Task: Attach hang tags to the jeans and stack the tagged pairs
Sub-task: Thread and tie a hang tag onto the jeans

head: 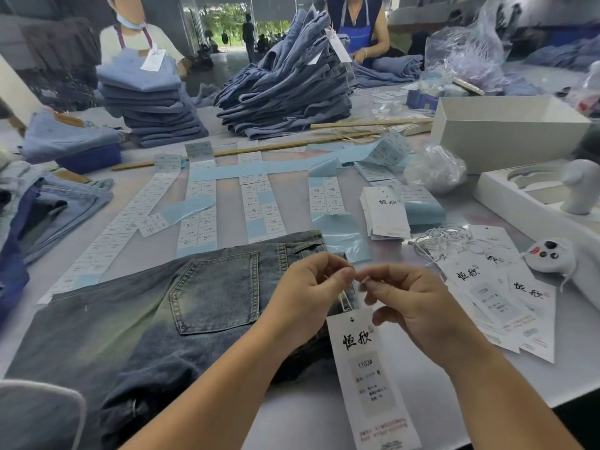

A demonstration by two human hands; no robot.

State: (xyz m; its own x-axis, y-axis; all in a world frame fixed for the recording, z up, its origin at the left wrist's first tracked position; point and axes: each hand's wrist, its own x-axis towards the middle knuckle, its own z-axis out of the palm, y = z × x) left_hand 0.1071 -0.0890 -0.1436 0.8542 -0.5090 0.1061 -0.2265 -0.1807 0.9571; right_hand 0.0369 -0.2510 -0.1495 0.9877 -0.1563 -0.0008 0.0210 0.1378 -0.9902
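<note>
Hands meet at centre frame over jeans [156, 319] spread on the counter [487, 378]: left hand [308, 297] and right hand [412, 303] each pinch an end of the string [343, 302] run through a belt loop, the tag [367, 368] hanging just below. Tagged stacks [285, 89] stand at upper centre. Should either pinch loosen, the string would likely slide out of the loop and the tag drop free.
</note>
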